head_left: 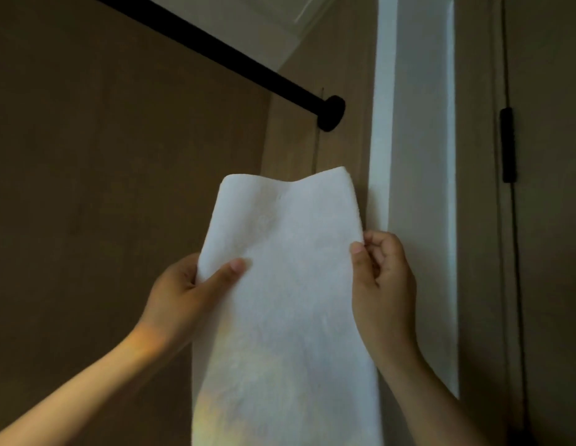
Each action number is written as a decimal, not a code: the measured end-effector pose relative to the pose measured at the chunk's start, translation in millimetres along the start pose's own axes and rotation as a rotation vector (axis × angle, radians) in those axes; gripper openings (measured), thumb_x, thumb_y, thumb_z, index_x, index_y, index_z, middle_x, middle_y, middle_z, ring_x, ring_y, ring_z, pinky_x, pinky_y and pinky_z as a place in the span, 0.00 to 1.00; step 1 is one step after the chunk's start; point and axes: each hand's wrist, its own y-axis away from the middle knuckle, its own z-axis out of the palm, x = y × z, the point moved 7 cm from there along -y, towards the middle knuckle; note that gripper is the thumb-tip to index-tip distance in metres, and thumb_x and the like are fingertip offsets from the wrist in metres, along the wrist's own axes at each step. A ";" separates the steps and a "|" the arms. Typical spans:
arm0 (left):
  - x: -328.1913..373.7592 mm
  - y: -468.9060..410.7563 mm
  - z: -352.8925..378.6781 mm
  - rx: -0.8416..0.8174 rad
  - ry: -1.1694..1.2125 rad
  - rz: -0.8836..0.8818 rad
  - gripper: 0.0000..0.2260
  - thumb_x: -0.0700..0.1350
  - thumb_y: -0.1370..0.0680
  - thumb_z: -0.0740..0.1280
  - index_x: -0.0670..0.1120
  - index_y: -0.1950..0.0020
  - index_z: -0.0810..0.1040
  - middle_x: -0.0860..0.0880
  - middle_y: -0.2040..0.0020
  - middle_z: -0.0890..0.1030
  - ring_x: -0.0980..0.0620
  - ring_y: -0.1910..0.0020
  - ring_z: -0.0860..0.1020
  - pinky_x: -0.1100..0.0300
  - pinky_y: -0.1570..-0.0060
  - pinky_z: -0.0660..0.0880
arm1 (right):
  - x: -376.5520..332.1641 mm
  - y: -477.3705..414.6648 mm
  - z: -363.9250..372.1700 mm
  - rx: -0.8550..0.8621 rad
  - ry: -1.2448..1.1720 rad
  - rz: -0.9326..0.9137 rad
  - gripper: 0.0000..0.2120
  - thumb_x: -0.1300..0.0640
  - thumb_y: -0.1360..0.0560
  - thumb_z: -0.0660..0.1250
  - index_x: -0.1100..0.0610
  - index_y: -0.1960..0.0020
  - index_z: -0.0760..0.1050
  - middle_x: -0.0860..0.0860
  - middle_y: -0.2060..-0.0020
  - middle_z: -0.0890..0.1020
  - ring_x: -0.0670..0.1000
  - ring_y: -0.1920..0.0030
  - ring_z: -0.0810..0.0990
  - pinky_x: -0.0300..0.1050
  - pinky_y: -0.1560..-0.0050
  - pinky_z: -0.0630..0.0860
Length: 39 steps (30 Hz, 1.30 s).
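I hold a white towel (286, 284) upright before me, left hand (180, 294) gripping its left edge, right hand (381, 278) pinching its right edge, black rod (216, 49) above, white door frame (418, 156) just beside

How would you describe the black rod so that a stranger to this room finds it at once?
Look at the brown wall on the left. A rod crosses its top, slanting down to a round mount beside the white post, above the white towel. Unlike the short black hinge at the right, it is long and slanted.
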 end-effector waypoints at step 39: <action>150.2 -25.3 -58.6 0.152 -0.680 0.459 0.15 0.56 0.31 0.74 0.61 0.45 0.79 0.59 0.47 0.80 0.59 0.53 0.80 0.58 0.53 0.81 | -48.5 -76.8 58.4 -0.297 -0.313 -0.191 0.19 0.55 0.27 0.72 0.37 0.43 0.72 0.43 0.48 0.81 0.45 0.51 0.81 0.45 0.55 0.82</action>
